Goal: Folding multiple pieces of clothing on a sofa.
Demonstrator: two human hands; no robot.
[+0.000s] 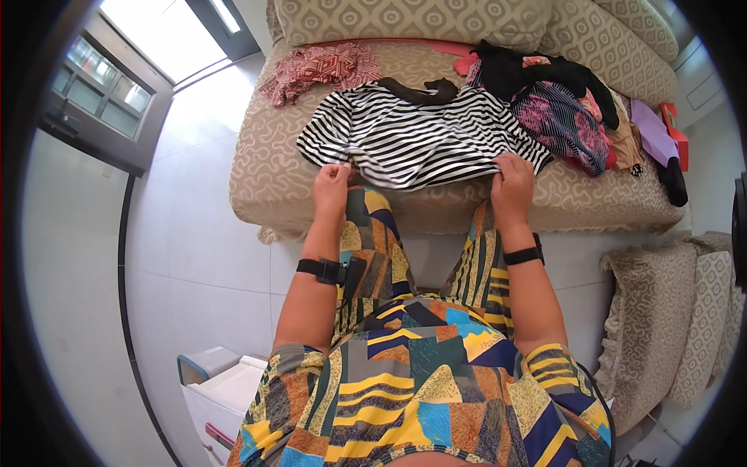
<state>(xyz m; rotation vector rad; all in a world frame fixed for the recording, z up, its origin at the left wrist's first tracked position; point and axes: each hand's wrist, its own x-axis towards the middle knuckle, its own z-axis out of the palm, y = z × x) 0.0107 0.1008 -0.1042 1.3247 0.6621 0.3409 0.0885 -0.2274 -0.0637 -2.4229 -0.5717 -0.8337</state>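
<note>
A black-and-white striped shirt (420, 140) lies spread across the sofa seat, its near edge lifted between my hands. My left hand (333, 185) pinches the shirt at the left of that edge. At the right end, my right hand (512, 185) grips the same edge with its fingers closed. Along the shirt's far side shows a dark brown, curved piece (420, 93) at the neckline. Some of the near edge sags between the two hands.
On the patterned sofa (264, 167), a red-and-white printed garment (323, 70) lies at the far left. A heap of dark and floral clothes (556, 117) sits at the right, beside a lilac cloth (655, 131). A second sofa (650, 311) stands right; a white cart (226, 389) is lower left.
</note>
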